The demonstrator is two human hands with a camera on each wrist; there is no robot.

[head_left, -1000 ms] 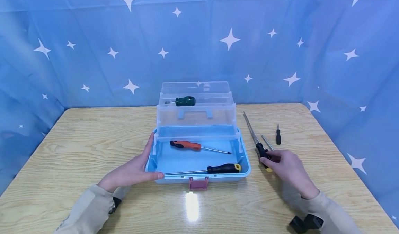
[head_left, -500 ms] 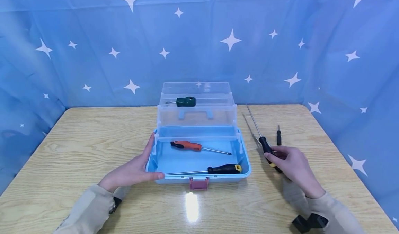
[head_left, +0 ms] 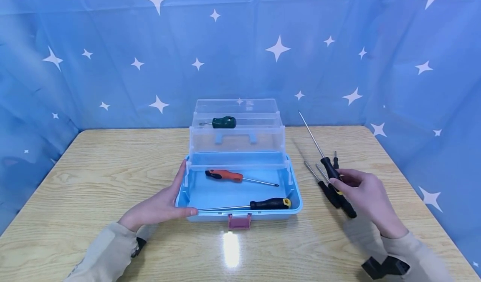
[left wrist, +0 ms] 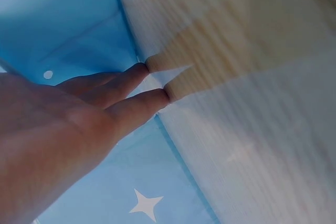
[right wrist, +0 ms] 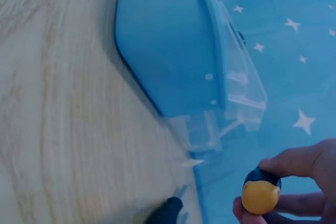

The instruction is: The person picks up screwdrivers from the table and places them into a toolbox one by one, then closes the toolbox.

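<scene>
Pinched between my right thumb and fingers (head_left: 370,194) is a long screwdriver (head_left: 329,168) with a black handle and slim metal shaft. It is lifted and tilted, its tip pointing away; the right wrist view shows its yellow handle end (right wrist: 261,196). Beneath it, two black-handled screwdrivers (head_left: 328,194) lie side by side on the table. My left hand (head_left: 163,202) rests against the left side of a light blue toolbox (head_left: 221,192), thumb on its front edge and fingers extended. Inside lie an orange-and-black screwdriver (head_left: 229,175) and a black-and-yellow one (head_left: 270,203).
Clear folding trays (head_left: 238,138) stand raised at the toolbox's back, with a green-handled screwdriver (head_left: 224,122) in them. A purple latch (head_left: 239,222) hangs at the front. One small black screwdriver (head_left: 336,161) lies beyond my right hand. A starry blue cloth (head_left: 240,73) backs the wooden table.
My right hand has moved right and lifted the long screwdriver off the table, uncovering the two screwdrivers beneath. My left hand and the toolbox have stayed in place.
</scene>
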